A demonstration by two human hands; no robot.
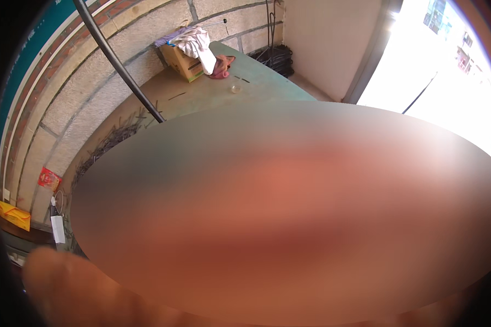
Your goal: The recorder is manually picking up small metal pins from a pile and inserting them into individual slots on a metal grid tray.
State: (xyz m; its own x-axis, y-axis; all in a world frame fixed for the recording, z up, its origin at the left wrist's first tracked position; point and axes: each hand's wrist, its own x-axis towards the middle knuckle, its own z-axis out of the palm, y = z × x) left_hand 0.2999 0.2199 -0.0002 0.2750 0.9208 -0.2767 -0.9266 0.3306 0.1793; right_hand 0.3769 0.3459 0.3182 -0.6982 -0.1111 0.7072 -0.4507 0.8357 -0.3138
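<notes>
At the lower left, very close to the camera, is my left hand (71, 286), out of focus; only a rounded, finger-like part shows clear of a large blurred oval. That oval hides the middle and lower part of the view, with smeared skin tones in it. A small skin-coloured strip, perhaps my right hand (433, 317), shows under the oval at the lower right. Whether the fingers of either hand are open or closed, or hold anything, is hidden.
A green-topped table (262, 82) runs along a stone-block wall (87, 103). On it stand a cardboard box (183, 62) with cloths and a small clear cup (235, 88). Short dark pieces (112, 136) lie heaped by the wall. A dark pole (120, 65) slants across. Bright doorway (420, 82) at right.
</notes>
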